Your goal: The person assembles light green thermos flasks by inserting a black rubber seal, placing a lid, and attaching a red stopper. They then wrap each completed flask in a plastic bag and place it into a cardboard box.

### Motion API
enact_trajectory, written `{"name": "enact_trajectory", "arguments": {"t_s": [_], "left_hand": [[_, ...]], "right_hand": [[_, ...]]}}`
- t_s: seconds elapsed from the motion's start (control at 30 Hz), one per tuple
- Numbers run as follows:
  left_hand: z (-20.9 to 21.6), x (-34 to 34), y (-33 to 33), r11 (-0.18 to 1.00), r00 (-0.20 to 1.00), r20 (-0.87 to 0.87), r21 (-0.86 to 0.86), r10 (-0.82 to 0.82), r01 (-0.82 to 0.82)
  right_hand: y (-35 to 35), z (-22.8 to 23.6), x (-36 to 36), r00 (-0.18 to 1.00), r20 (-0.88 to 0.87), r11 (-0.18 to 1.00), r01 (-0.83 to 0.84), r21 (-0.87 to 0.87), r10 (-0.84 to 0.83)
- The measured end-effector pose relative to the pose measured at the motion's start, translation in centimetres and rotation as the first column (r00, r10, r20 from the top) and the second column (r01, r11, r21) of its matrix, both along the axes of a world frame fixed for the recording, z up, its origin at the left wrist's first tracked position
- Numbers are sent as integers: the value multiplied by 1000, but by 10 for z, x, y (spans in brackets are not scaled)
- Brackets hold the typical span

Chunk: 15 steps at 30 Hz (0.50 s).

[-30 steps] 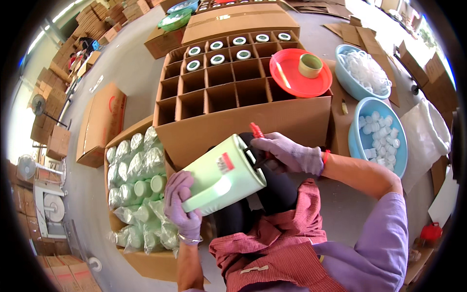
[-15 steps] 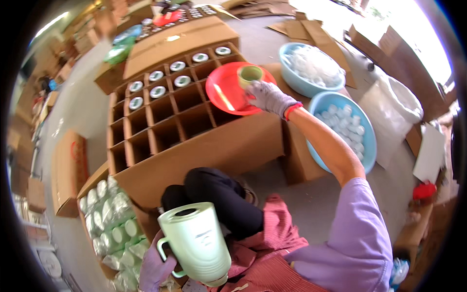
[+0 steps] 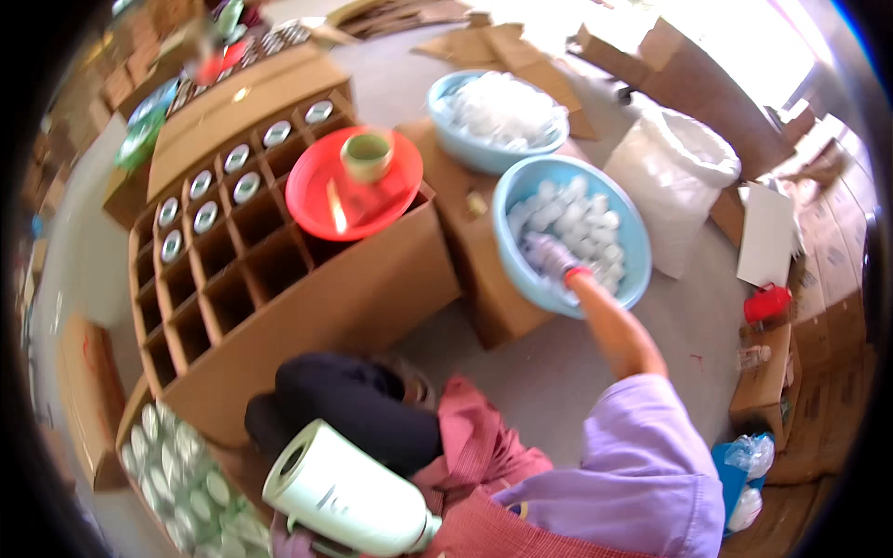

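while the mint jug (image 3: pixel 353 493) slants lengthwise, holed end forward-left, the left hand (image 3: pixel 293 542) grips it, right hand's (image 3: pixel 551 255) closure unclear

Tilted mint-green jug (image 3: pixel 349 493); white pieces (image 3: pixel 584 221), probably caps.

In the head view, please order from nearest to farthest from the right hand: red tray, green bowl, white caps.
1. White caps: at the right hand, in the blue basin.
2. Red tray: left of the hand, on the open box.
3. Green bowl: far upper left.
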<state>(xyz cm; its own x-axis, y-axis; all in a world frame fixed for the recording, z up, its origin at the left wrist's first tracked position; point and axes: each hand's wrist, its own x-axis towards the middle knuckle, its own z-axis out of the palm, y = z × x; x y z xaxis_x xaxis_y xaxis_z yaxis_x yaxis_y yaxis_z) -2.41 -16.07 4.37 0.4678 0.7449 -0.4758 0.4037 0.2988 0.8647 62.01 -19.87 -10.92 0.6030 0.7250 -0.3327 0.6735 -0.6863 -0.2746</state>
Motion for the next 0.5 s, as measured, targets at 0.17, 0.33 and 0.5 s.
{"name": "enact_trajectory", "arguments": {"t_s": [0.17,0.33,0.5], "left_hand": [[-18,17,1,974,988,64,172,137,-146],[-32,31,3,916,963,171,312,209,-254],[-45,39,2,844,929,263,406,260,-351]], "right_hand": [[22,-3,-16,999,-18,987,-41,-158,39],[-1,41,-28,930,346,992,111,52,-123],[-6,128,-86,993,25,676,-100,730,119]]}}
